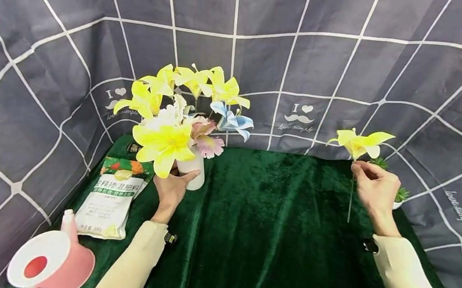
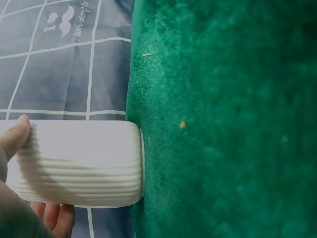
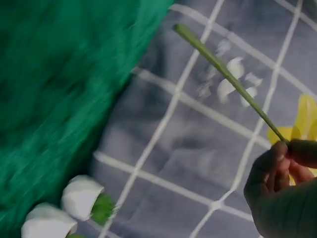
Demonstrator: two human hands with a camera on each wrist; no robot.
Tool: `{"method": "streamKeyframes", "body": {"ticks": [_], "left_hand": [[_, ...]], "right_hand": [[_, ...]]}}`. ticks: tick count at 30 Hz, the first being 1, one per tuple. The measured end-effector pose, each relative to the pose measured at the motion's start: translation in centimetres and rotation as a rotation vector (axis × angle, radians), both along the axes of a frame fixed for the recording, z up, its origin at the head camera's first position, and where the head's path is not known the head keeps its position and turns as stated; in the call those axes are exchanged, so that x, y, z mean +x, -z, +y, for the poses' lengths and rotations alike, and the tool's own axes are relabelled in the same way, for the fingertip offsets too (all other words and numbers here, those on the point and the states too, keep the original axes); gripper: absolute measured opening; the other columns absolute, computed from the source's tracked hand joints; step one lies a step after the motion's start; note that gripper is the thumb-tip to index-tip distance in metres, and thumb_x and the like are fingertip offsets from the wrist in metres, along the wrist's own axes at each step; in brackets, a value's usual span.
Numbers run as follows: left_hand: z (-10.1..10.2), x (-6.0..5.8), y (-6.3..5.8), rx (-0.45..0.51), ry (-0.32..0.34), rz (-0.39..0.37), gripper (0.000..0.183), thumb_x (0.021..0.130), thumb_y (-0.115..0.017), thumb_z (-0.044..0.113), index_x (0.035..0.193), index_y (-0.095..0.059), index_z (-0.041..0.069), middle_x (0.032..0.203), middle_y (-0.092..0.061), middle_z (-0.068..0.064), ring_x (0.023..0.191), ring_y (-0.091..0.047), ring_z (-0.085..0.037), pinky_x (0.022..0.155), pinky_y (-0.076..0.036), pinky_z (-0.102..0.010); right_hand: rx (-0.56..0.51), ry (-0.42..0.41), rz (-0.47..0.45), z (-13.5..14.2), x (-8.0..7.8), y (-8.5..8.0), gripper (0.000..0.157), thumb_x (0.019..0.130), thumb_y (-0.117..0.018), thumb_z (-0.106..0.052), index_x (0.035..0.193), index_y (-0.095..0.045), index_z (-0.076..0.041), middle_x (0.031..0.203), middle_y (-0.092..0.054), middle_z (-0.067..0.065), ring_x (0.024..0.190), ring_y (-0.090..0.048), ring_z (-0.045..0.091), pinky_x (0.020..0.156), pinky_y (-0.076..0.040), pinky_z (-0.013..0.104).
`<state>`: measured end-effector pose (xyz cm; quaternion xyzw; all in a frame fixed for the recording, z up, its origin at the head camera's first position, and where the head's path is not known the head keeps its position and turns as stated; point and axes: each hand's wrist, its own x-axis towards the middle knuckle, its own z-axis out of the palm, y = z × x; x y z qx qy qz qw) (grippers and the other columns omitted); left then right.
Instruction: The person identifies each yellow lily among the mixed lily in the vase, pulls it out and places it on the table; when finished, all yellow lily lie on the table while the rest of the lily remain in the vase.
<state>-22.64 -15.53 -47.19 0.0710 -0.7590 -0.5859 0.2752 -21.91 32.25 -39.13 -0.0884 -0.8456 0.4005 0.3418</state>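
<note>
Left hand (image 1: 170, 191) grips the upright vase (image 1: 198, 164); right hand (image 1: 377, 190) pinches a bloom-up yellow lily (image 1: 357, 146), stem (image 1: 350, 201) seemingly vertical.

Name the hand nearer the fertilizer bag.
Left. The left hand is just right of the bag, gripping the vase; the right hand is far off across the green cloth.

Cloth (image 1: 257, 218) (green), vase (image 1: 198, 174), bag (image 1: 105, 208), watering can (image 1: 77, 265)

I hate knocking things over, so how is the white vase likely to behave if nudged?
The white vase might well tip, since the flowers spread much wider than its base. On the green cloth, it may resist sliding, as the pile looks plush. Its ribbed wall probably gives the left hand some grip.
</note>
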Motion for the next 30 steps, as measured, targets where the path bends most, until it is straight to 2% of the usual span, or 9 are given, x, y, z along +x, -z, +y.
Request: {"method": "streamKeyframes", "body": {"ticks": [2,4,8,12,16,20,23,27,30], "left_hand": [[0.0,0.1,0.0,0.008,-0.004,-0.007,0.076,0.066,-0.096,0.021,0.132,-0.057,0.015,0.114,-0.069,-0.009,0.105,-0.072,-0.026,0.084,-0.056,-0.015],[0.0,0.1,0.0,0.019,-0.001,-0.005,0.077,0.066,-0.096,0.019,0.132,-0.056,0.015,0.115,-0.068,-0.011,0.105,-0.072,-0.027,0.083,-0.055,-0.012],[-0.1,0.1,0.0,0.015,-0.008,-0.01,0.077,0.066,-0.096,0.02,0.133,-0.057,0.014,0.117,-0.069,-0.011,0.106,-0.072,-0.028,0.087,-0.059,-0.023],[-0.2,0.1,0.0,0.001,-0.017,-0.014,0.074,0.067,-0.096,0.022,0.13,-0.058,0.014,0.115,-0.07,-0.011,0.104,-0.073,-0.027,0.089,-0.061,-0.031],[-0.2,0.1,0.1,-0.002,-0.013,-0.008,0.074,0.067,-0.096,0.022,0.13,-0.058,0.014,0.115,-0.069,-0.012,0.104,-0.073,-0.027,0.084,-0.058,-0.017],[-0.2,0.0,0.1,0.005,-0.008,0.005,0.074,0.067,-0.096,0.02,0.13,-0.058,0.013,0.114,-0.069,-0.013,0.103,-0.073,-0.028,0.08,-0.053,-0.009],[-0.2,0.0,0.0,-0.001,-0.011,0.003,0.075,0.067,-0.096,0.021,0.131,-0.057,0.014,0.114,-0.068,-0.013,0.104,-0.072,-0.029,0.084,-0.058,-0.018],[-0.1,0.0,0.0,-0.021,-0.016,-0.007,0.077,0.067,-0.096,0.023,0.132,-0.056,0.015,0.115,-0.067,-0.012,0.106,-0.071,-0.029,0.091,-0.06,-0.04],[0.0,0.0,0.0,-0.023,-0.015,-0.01,0.075,0.067,-0.096,0.023,0.131,-0.057,0.015,0.114,-0.067,-0.012,0.105,-0.071,-0.03,0.092,-0.06,-0.048]], "right_hand": [[0.054,0.008,-0.099,1.4,-0.4,0.6,0.02,0.09,-0.074,-0.03,0.098,-0.082,-0.013,0.061,-0.051,-0.046,0.058,-0.049,-0.02,0.056,-0.038,0.005],[0.122,-0.008,-0.198,2.7,-0.8,1.3,0.022,0.091,-0.072,-0.032,0.099,-0.082,-0.015,0.06,-0.048,-0.048,0.058,-0.046,-0.021,0.057,-0.038,0.008],[0.227,-0.079,-0.34,4.8,-1.7,2.9,0.024,0.092,-0.07,-0.033,0.102,-0.081,-0.014,0.06,-0.053,-0.045,0.061,-0.044,-0.022,0.062,-0.04,0.013],[0.272,-0.136,-0.415,6.1,-2.5,4.3,0.027,0.093,-0.068,-0.031,0.103,-0.081,-0.01,0.061,-0.067,-0.026,0.061,-0.047,-0.018,0.063,-0.041,0.016],[0.286,-0.185,-0.457,7.1,-3.3,5.5,0.027,0.095,-0.068,-0.029,0.103,-0.079,-0.006,0.062,-0.072,-0.01,0.056,-0.054,-0.011,0.057,-0.042,0.017],[0.277,-0.206,-0.488,7.7,-3.9,6.5,0.027,0.095,-0.068,-0.028,0.104,-0.079,-0.004,0.062,-0.071,-0.009,0.056,-0.054,-0.009,0.054,-0.042,0.017],[0.273,-0.213,-0.506,8.0,-4.2,7.0,0.028,0.096,-0.067,-0.027,0.104,-0.078,-0.003,0.062,-0.071,-0.008,0.055,-0.054,-0.01,0.053,-0.042,0.017],[0.268,-0.224,-0.525,8.5,-4.3,7.6,0.029,0.096,-0.066,-0.025,0.104,-0.077,0.0,0.062,-0.071,-0.007,0.054,-0.054,-0.01,0.052,-0.043,0.017],[0.269,-0.231,-0.537,8.8,-4.3,8.0,0.03,0.097,-0.066,-0.025,0.104,-0.077,0.002,0.063,-0.071,-0.005,0.055,-0.055,-0.008,0.051,-0.044,0.017]]}}
